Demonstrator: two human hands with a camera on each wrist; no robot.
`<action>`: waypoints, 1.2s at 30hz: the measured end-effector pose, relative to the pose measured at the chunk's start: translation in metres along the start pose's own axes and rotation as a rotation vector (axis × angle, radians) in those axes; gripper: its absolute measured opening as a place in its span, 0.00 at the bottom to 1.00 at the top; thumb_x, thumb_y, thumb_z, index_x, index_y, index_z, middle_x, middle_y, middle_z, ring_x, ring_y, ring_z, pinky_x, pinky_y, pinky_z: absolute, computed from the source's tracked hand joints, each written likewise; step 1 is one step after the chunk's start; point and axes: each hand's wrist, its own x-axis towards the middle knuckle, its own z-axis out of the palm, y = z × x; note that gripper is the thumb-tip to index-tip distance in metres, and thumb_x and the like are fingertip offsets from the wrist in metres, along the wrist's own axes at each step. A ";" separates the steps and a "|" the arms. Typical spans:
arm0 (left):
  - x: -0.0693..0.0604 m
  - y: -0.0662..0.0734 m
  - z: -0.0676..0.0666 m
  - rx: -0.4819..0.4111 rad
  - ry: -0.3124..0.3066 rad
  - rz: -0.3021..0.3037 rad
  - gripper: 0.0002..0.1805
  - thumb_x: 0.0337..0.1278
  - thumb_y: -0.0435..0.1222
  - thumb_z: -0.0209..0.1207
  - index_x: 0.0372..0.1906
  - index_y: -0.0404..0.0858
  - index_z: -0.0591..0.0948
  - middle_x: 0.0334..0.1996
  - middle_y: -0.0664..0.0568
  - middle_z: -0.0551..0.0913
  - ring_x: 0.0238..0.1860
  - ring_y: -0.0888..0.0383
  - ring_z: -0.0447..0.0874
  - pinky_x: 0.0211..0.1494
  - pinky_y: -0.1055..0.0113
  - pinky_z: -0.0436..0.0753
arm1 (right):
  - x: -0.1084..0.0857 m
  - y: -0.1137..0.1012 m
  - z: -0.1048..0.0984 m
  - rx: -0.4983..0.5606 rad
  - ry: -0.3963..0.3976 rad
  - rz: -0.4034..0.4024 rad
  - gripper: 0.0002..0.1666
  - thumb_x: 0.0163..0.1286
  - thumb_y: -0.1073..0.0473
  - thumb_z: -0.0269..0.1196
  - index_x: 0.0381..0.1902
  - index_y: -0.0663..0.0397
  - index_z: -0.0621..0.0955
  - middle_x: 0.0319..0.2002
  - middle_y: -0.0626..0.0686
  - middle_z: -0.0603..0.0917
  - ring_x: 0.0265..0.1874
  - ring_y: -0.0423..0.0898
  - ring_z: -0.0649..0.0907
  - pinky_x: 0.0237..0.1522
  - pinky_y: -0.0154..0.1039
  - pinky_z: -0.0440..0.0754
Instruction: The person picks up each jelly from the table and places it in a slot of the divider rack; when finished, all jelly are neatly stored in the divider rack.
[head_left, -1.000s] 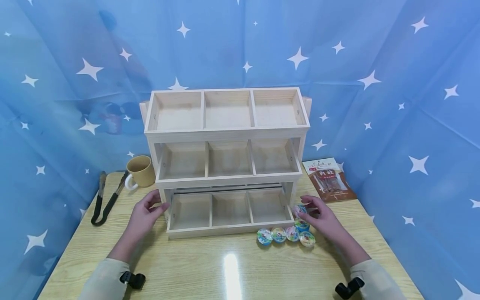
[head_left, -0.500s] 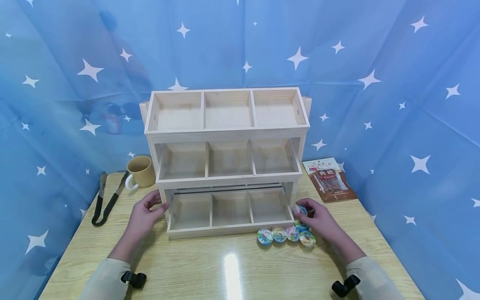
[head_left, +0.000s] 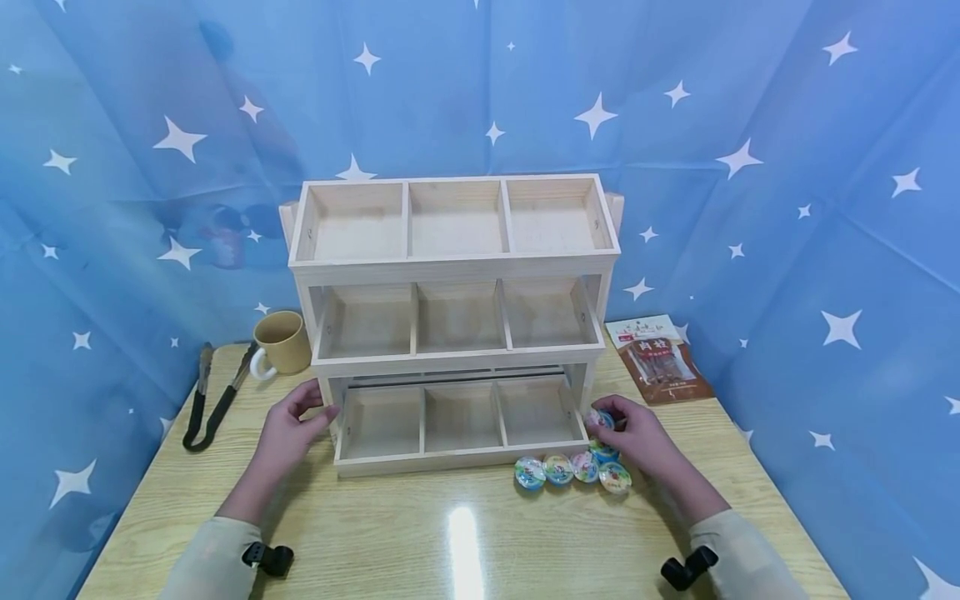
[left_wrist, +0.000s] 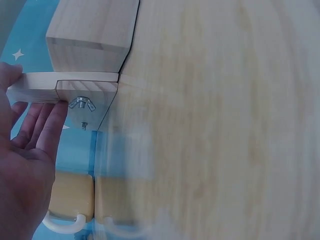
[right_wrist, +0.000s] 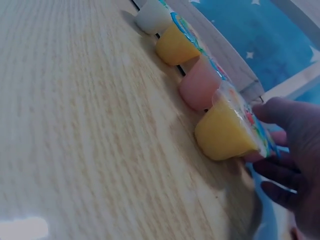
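A pale wooden three-tier rack [head_left: 457,364] stands mid-table, each tier split into three bare compartments. My left hand [head_left: 295,425] holds the rack's lower left side, the thumb on one face of a wooden upright and the fingers on the other; the left wrist view shows a wing nut [left_wrist: 82,103] beside the fingertips. At the lower right corner, my right hand [head_left: 633,433] pinches a small jelly cup [head_left: 601,419] between thumb and fingers, still among the others. More jelly cups [head_left: 557,470] form a row along the rack's front edge, yellow, pink and whitish in the right wrist view.
Left of the rack are a tan mug [head_left: 282,343] with a white handle and black-handled tongs [head_left: 217,408]. A brown and white snack packet [head_left: 662,362] lies at the right rear. A blue starred curtain [head_left: 480,92] surrounds the wooden table [head_left: 390,533].
My right hand has shifted slightly left and its thumb and fingers have closed on the rear jelly cup. The left hand and the rack stay where they were.
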 end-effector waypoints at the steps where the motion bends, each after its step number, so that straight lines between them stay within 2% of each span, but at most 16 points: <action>1: 0.000 0.000 0.000 -0.001 -0.001 -0.001 0.26 0.77 0.34 0.69 0.73 0.33 0.80 0.62 0.36 0.86 0.54 0.68 0.83 0.54 0.75 0.84 | 0.000 -0.001 -0.001 -0.004 -0.013 -0.002 0.26 0.78 0.47 0.74 0.63 0.57 0.84 0.51 0.55 0.88 0.45 0.49 0.84 0.45 0.42 0.84; 7: -0.001 0.003 0.000 -0.011 -0.008 -0.014 0.26 0.77 0.33 0.68 0.74 0.34 0.79 0.63 0.37 0.85 0.55 0.68 0.83 0.54 0.75 0.85 | 0.003 -0.006 -0.006 -0.045 -0.052 -0.002 0.25 0.76 0.48 0.75 0.61 0.59 0.84 0.51 0.57 0.88 0.46 0.51 0.84 0.47 0.46 0.84; 10: -0.002 0.003 0.000 -0.010 -0.011 -0.017 0.27 0.77 0.34 0.68 0.75 0.34 0.79 0.63 0.37 0.85 0.55 0.68 0.83 0.54 0.75 0.84 | 0.004 -0.006 -0.005 -0.072 -0.036 -0.005 0.24 0.76 0.51 0.75 0.61 0.59 0.85 0.51 0.56 0.88 0.47 0.51 0.84 0.48 0.46 0.85; 16: -0.001 0.003 -0.001 -0.016 -0.010 -0.015 0.27 0.77 0.34 0.69 0.74 0.35 0.79 0.63 0.38 0.85 0.56 0.65 0.83 0.54 0.75 0.85 | 0.001 -0.005 -0.004 -0.141 0.078 -0.111 0.25 0.74 0.55 0.75 0.63 0.62 0.85 0.53 0.59 0.88 0.45 0.51 0.85 0.45 0.47 0.85; 21: -0.001 0.002 -0.001 -0.014 -0.006 -0.013 0.27 0.76 0.34 0.69 0.74 0.35 0.80 0.62 0.37 0.86 0.55 0.66 0.83 0.54 0.75 0.84 | -0.007 -0.010 -0.006 -0.179 0.164 -0.172 0.27 0.73 0.59 0.76 0.66 0.63 0.85 0.55 0.59 0.88 0.46 0.53 0.86 0.47 0.53 0.87; 26: -0.002 0.001 -0.001 -0.010 -0.001 -0.015 0.26 0.76 0.33 0.69 0.73 0.35 0.80 0.62 0.38 0.86 0.55 0.66 0.83 0.53 0.74 0.84 | -0.018 -0.020 -0.010 -0.203 0.224 -0.231 0.29 0.72 0.61 0.77 0.67 0.64 0.85 0.55 0.59 0.84 0.49 0.58 0.86 0.50 0.59 0.87; 32: 0.000 0.002 -0.001 -0.010 -0.013 -0.022 0.27 0.76 0.35 0.69 0.75 0.37 0.80 0.63 0.39 0.86 0.56 0.64 0.83 0.55 0.74 0.83 | -0.031 -0.034 -0.011 -0.235 0.304 -0.298 0.30 0.68 0.62 0.80 0.65 0.67 0.85 0.52 0.59 0.86 0.47 0.56 0.87 0.46 0.60 0.87; 36: 0.000 0.002 -0.002 -0.022 -0.014 -0.030 0.25 0.76 0.35 0.70 0.72 0.36 0.81 0.62 0.39 0.86 0.56 0.62 0.83 0.55 0.73 0.83 | -0.038 -0.042 -0.007 -0.241 0.329 -0.313 0.29 0.69 0.61 0.80 0.64 0.65 0.85 0.53 0.57 0.87 0.49 0.55 0.88 0.49 0.61 0.88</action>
